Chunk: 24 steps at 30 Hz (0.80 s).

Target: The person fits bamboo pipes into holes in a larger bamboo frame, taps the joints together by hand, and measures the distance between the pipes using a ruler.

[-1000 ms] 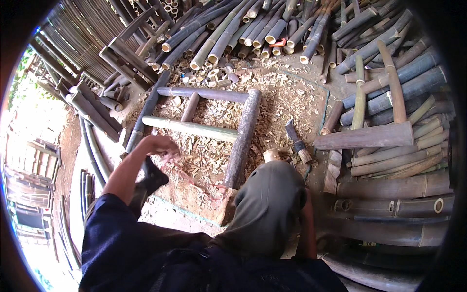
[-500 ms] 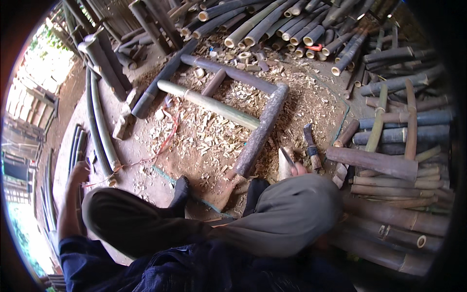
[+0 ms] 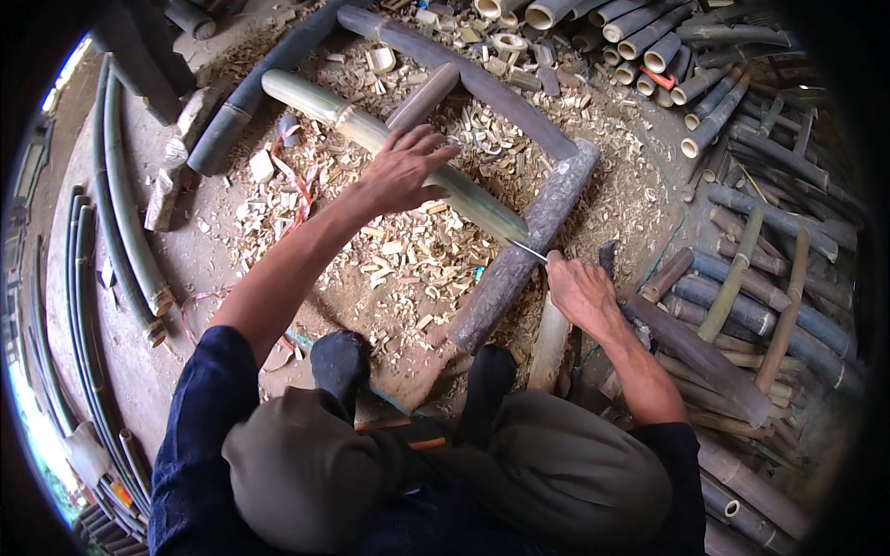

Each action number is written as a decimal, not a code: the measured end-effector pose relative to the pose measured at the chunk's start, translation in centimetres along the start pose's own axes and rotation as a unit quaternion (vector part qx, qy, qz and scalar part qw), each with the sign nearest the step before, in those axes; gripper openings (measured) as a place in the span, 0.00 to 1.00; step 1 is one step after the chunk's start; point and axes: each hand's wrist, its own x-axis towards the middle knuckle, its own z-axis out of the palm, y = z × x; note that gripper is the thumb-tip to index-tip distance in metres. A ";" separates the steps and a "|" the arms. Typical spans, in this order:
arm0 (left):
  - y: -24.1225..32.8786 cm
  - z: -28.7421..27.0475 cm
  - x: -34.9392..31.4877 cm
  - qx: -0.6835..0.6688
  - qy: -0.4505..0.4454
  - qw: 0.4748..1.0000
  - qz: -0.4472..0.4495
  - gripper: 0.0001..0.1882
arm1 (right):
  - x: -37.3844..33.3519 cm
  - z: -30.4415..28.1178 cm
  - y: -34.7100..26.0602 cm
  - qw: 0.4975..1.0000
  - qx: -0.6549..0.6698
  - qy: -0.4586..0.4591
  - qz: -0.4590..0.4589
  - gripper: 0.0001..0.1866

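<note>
My left hand (image 3: 408, 173) reaches forward with its fingers spread over the middle of a pale green bamboo pole (image 3: 473, 204); I cannot tell whether it presses on the pole or hovers just above. In my right hand (image 3: 579, 289) is a knife, its thin blade (image 3: 528, 250) pointing left at the near end of the green pole. That end meets a rough, mottled dark bamboo pole (image 3: 519, 250) lying at a slant. A short brown bamboo piece (image 3: 424, 95) stretches from the green pole toward a dark purplish pole (image 3: 464, 79) behind.
Wood chips and shavings (image 3: 371, 250) cover the ground between the poles. Cut bamboo (image 3: 649, 46) is stacked at the far right, with a bamboo frame (image 3: 705, 357) nearer. Long curved poles (image 3: 130, 195) lie at left. My feet (image 3: 338, 366) rest close in front.
My left hand has come from the far left onto or over the green pole. My right hand has moved forward with the knife, from beside my knee to the pole's end. The view has shifted.
</note>
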 end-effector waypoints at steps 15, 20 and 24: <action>-0.9 3.4 3.1 -0.021 -0.035 0.999 0.011 0.29 | -3.0 0.6 3.4 0.994 -0.002 -0.107 0.023 0.05; 0.2 2.6 3.2 -0.027 -0.101 0.995 0.006 0.29 | -8.6 -0.8 7.0 0.983 0.010 -0.107 0.148 0.07; 5.3 0.6 4.2 0.000 -0.135 0.972 0.193 0.34 | -8.8 0.1 3.7 0.973 0.111 -0.072 0.190 0.07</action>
